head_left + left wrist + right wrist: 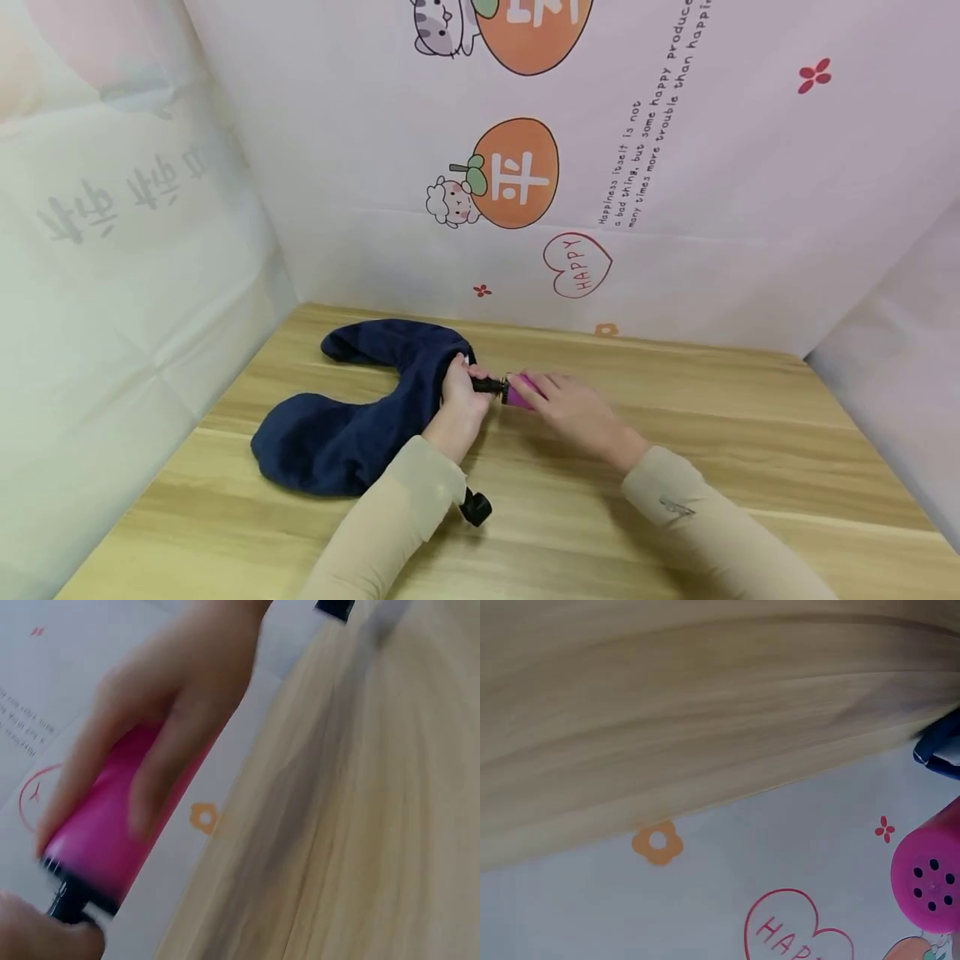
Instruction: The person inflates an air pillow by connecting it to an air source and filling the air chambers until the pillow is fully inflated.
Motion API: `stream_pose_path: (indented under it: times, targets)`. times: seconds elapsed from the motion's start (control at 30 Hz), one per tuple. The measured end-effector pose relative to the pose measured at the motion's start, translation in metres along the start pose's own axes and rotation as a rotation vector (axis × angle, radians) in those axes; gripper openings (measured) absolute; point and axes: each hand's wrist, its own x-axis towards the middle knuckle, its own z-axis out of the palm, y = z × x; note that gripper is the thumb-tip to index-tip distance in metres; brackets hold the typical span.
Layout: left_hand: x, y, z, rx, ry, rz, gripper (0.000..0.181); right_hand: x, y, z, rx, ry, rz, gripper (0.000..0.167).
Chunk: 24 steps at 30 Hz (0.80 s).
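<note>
A navy plush U-shaped neck pillow (322, 446) lies on the left of the wooden table, its curved side turned right. My left hand (463, 392) is at that curved edge, its fingers around the black nozzle of a pink hand pump (521, 392). A small white patch shows by these fingertips; whether the nozzle sits in a valve is hidden. My right hand (573, 412) grips the pump's pink barrel from above. In the left wrist view the right hand's fingers (150, 799) straddle the barrel. Small holes dot the pump's round end (930, 881) in the right wrist view.
The wood-grain table (712, 467) meets a printed white cloth (675, 275) hung behind it, with more cloth at both sides. A small black object (476, 507) shows beside my left forearm, partly behind the sleeve.
</note>
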Motion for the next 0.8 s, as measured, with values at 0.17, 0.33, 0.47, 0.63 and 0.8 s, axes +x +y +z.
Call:
stream_pose_path:
  times: [0.17,0.33,0.47,0.63,0.8]
  targets:
    - [-0.001,0.001,-0.002,-0.004,0.017,0.013,0.04,0.005,-0.005,0.004,0.001,0.032,0.016,0.063]
    - [-0.003,0.007,0.0,-0.02,0.046,-0.025,0.041,-0.006,0.003,-0.006,0.013,0.031,0.003,0.064]
    - [-0.005,0.01,0.003,-0.018,0.037,-0.047,0.041,-0.013,0.009,-0.012,0.015,0.058,-0.02,0.044]
    - [-0.002,0.018,0.002,-0.07,0.044,-0.065,0.04,-0.023,0.016,-0.018,0.021,0.105,-0.047,0.051]
    - [-0.001,0.023,-0.001,-0.101,0.048,-0.034,0.038,-0.032,0.023,-0.019,0.025,0.167,-0.058,0.057]
